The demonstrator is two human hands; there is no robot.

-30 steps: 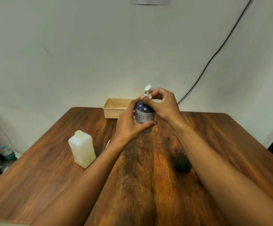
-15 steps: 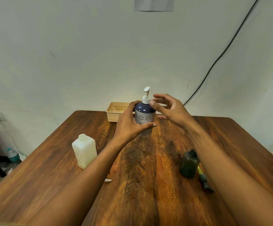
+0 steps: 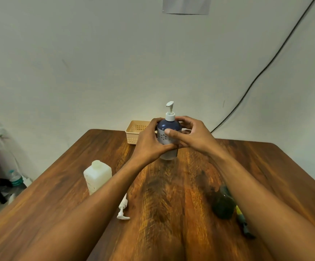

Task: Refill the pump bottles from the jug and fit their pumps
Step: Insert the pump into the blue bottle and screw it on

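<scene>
A blue and white pump bottle with a white pump on its neck stands upright on the wooden table. My left hand wraps its left side and my right hand grips its right side, thumb across the front. A white jug without a cap stands at the left. A loose white pump lies by my left forearm. A dark green bottle stands at the right, partly hidden by my right forearm, with a green pump lying beside it.
A beige plastic basket sits at the table's far edge against the wall. A black cable runs down the wall at the right. A water bottle stands on the floor to the left.
My right hand left the pump collar, opened beside the bottle, and has now closed on the bottle's body. The left hand kept its hold.
</scene>
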